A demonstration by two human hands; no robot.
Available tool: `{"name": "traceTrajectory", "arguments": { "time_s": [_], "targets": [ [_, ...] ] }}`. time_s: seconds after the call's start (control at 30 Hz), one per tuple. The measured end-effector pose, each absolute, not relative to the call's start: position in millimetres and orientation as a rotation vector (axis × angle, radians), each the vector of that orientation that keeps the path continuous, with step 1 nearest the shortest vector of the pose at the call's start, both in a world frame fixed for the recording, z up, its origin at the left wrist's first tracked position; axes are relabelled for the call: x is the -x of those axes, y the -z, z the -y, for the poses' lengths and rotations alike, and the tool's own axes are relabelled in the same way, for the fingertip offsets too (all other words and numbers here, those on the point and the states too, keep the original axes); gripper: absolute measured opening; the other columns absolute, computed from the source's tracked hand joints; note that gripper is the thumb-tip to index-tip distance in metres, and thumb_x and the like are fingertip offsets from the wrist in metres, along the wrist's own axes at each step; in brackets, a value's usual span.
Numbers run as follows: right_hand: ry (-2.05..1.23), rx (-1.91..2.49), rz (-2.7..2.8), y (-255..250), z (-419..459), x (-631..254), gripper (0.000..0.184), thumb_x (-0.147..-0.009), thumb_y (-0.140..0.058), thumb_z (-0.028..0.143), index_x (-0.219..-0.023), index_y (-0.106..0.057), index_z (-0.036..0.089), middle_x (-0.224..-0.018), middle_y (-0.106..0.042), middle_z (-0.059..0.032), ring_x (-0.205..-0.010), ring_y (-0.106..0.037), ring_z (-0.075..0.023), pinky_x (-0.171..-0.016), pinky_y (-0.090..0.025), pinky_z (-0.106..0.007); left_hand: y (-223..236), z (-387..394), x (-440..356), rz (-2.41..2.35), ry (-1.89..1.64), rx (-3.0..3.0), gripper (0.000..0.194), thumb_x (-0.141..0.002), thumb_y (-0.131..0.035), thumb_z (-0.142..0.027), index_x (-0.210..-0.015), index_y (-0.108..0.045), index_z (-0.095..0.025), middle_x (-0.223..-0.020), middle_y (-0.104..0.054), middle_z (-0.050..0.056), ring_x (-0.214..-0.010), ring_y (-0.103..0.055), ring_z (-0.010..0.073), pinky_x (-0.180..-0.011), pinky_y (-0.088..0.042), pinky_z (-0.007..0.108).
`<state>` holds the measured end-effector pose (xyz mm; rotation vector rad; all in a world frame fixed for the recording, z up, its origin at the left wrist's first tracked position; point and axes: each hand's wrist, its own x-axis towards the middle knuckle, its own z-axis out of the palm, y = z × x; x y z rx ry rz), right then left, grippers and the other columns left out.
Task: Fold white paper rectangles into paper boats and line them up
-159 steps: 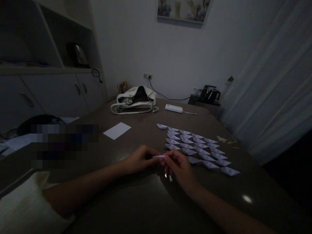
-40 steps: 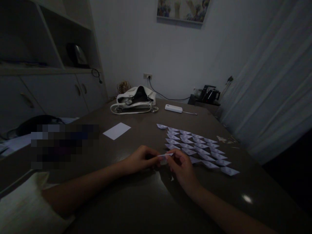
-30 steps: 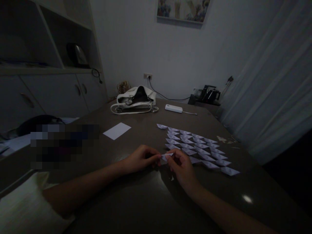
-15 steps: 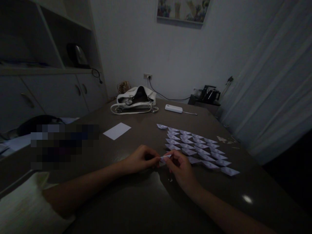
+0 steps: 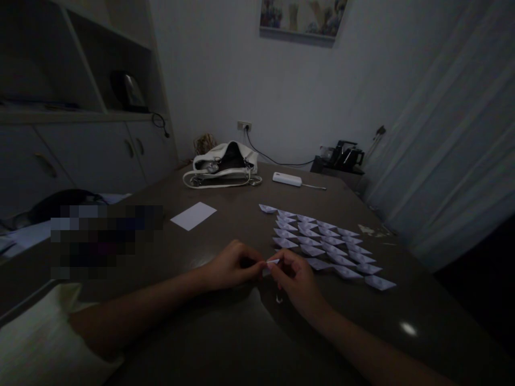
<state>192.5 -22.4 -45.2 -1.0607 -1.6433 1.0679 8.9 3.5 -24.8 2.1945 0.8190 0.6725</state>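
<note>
Between my fingertips is a small folded piece of white paper [image 5: 272, 262], mostly hidden by the fingers. My left hand [image 5: 236, 265] pinches its left end with thumb and forefinger. At the other end my right hand [image 5: 295, 276] is closed on it, thumb against fingers. Just beyond and right of my right hand lie folded paper boats [image 5: 311, 250] in several slanted rows on the dark table [image 5: 225, 338]. A flat sheet of white paper [image 5: 193, 216] rests farther off, on the left.
A white handbag [image 5: 225, 166] stands at the far end of the table. Right of it lies a white power bank [image 5: 287, 179] with a short cable. Whitish scraps [image 5: 374, 230] sit by the right edge. Black kettles [image 5: 350, 155] stand beyond the table.
My fingers have shifted slightly on the folded paper, and less of it shows between them now. The boats, the flat sheet and the bag stay where they were.
</note>
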Motion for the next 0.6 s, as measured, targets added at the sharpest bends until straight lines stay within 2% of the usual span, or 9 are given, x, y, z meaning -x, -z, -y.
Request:
{"name": "traceTrajectory", "arguments": {
  "time_s": [0.27, 0.6],
  "targets": [
    [-1.158, 1.050, 1.573, 44.7, 23.2, -190.7, 0.020, -0.085, -0.056, 0.036, -0.080, -0.058, 0.017, -0.058, -0.048, 0.0050, -0.047, -0.045, -0.0087, -0.044, -0.033, -0.019, 24.5, -4.1, -8.8, -0.832, -0.691, -2.191, 0.035, -0.091, -0.048, -0.028, -0.070, -0.068, -0.008, -0.061, -0.066, 0.004, -0.055, -0.058, 0.0104, -0.052, -0.041, 0.016],
    [-1.116, 1.029, 1.540, 47.1, 21.8, -192.6, 0.020, -0.086, -0.056, 0.034, -0.074, -0.053, 0.017, -0.057, -0.047, 0.0051, -0.048, -0.044, -0.0081, -0.045, -0.033, -0.020, 32.1, -7.6, -10.4, -0.831, -0.671, -2.065, 0.036, -0.091, -0.048, -0.033, -0.073, -0.065, -0.008, -0.062, -0.064, 0.004, -0.056, -0.058, 0.0107, -0.052, -0.042, 0.017]
  ]
}}
